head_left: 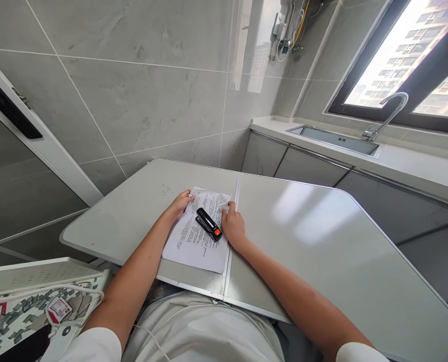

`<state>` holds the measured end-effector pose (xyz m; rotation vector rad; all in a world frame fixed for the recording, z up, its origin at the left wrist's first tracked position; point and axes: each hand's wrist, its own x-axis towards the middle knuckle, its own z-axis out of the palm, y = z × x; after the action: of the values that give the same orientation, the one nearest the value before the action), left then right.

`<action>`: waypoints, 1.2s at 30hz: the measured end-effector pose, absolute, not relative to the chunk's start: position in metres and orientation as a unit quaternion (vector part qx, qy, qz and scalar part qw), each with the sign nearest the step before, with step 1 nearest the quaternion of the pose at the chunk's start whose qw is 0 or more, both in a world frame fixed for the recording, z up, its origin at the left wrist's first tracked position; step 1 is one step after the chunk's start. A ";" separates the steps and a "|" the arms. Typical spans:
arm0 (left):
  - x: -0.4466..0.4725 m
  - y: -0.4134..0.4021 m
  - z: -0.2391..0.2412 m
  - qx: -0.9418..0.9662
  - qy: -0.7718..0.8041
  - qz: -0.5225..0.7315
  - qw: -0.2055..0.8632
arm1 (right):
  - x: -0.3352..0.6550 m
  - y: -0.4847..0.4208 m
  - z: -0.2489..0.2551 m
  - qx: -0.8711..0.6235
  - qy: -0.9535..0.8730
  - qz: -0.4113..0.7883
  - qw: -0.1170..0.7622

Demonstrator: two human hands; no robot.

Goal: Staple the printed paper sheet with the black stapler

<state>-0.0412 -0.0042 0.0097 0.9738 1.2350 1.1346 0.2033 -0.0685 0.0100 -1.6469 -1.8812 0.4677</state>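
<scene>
The printed paper (191, 236) on the counter (291, 261) is pinched at its left edge by the nearly closed left hand (182, 203), seemingly for steadiness; its right edge is met by the half-curled right hand (233, 226), whose grip cannot be told. Some print is hidden by the stapler (208, 224) atop it; the rest is too small to be read.

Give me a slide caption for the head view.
Left hand and right hand at opposite edges of printed paper, black stapler lying on top.
</scene>
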 end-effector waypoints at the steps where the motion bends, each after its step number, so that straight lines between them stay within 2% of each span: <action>1: -0.042 -0.004 0.008 0.421 0.533 0.480 0.555 | 0.199 -0.071 0.012 -0.632 -0.702 0.167 0.283; 6: -0.043 -0.001 0.001 0.484 0.570 0.465 0.474 | 0.191 -0.078 0.021 -0.638 -0.725 0.159 0.206; 14: -0.025 -0.012 0.008 0.621 0.592 0.390 0.333 | 0.232 -0.093 0.028 -0.675 -0.698 0.154 0.183; 22: -0.010 -0.022 0.009 0.736 0.529 0.330 0.266 | 0.276 -0.095 0.031 -0.711 -0.665 0.137 0.182; 30: -0.001 -0.031 0.018 0.834 0.434 0.276 0.201 | 0.287 -0.089 0.033 -0.697 -0.701 0.087 0.122; 32: 0.003 -0.034 0.021 0.858 0.397 0.257 0.198 | 0.291 -0.090 0.039 -0.702 -0.696 0.066 0.138; 36: 0.009 -0.038 0.024 0.880 0.389 0.207 0.178 | 0.296 -0.093 0.050 -0.667 -0.704 0.067 0.234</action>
<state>0.0089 -0.0379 0.0237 2.4884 1.1006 0.5850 0.2961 -0.0930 0.0502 -1.8304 -1.9326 0.1848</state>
